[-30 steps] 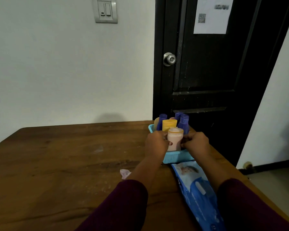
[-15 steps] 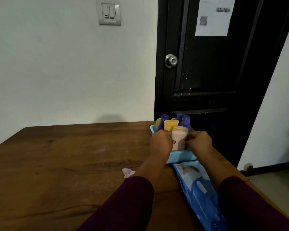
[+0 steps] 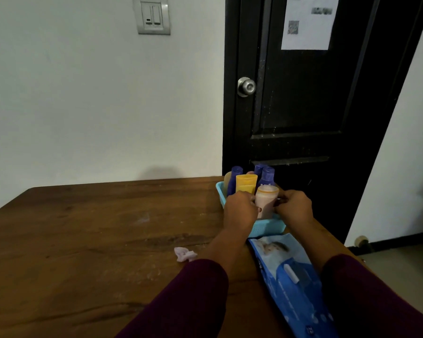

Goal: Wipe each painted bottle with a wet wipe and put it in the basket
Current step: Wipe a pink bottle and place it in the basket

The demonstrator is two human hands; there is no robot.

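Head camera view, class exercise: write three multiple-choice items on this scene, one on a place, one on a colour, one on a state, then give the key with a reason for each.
1. Where does the wet wipe pack lie?
A. Inside the basket
B. On the table, on the near side of the basket
C. On the floor by the door

2. What colour is the front bottle, held between the left hand and the right hand?
A. Green
B. Black
C. Pale pink

3. What state is the front bottle in?
A. Upright in the basket
B. Lying flat on the table
C. Upside down above the floor

Key: B, the pack rests on the wood just before the basket; C, its body shows pale pink; A, it stands top up within the basket wall.
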